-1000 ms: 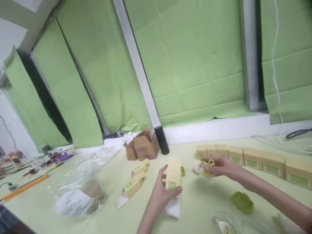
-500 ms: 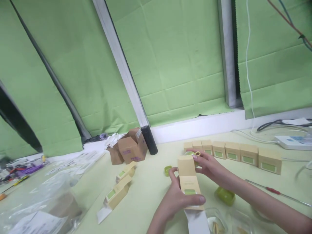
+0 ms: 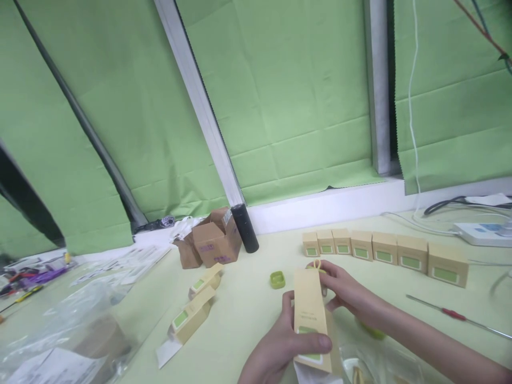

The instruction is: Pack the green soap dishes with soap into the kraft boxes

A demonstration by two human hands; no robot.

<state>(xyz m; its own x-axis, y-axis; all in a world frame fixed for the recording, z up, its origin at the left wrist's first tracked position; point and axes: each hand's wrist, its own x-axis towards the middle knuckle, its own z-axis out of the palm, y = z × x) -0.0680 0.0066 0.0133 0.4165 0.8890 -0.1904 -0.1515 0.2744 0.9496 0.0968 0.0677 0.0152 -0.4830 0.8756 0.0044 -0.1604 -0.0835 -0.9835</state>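
My left hand (image 3: 276,341) is wrapped round a tan carton (image 3: 310,309) with a green label, its thumb across the label and its white flap hanging at the bottom. Beside the carton's upper right edge, my right hand (image 3: 344,288) has its fingers closed on a small green item (image 3: 317,268) with a yellow loop, mostly hidden by the carton and fingers. A small green square cup (image 3: 277,279) sits on the table to the left of the carton. Under my right forearm, another green piece (image 3: 374,330) is partly covered.
Several tan boxes (image 3: 384,248) form a row behind my hands. Two cartons (image 3: 192,314) lie to the left, near a brown cardboard box (image 3: 216,242) and black cylinder (image 3: 245,228). A red-handled screwdriver (image 3: 454,313) lies right; clear trays (image 3: 396,365) stand in front.
The carton in my left hand has tilted, so its long labelled face now shows. My right hand, with the looped item, has moved slightly down and right, covering more of the green piece.
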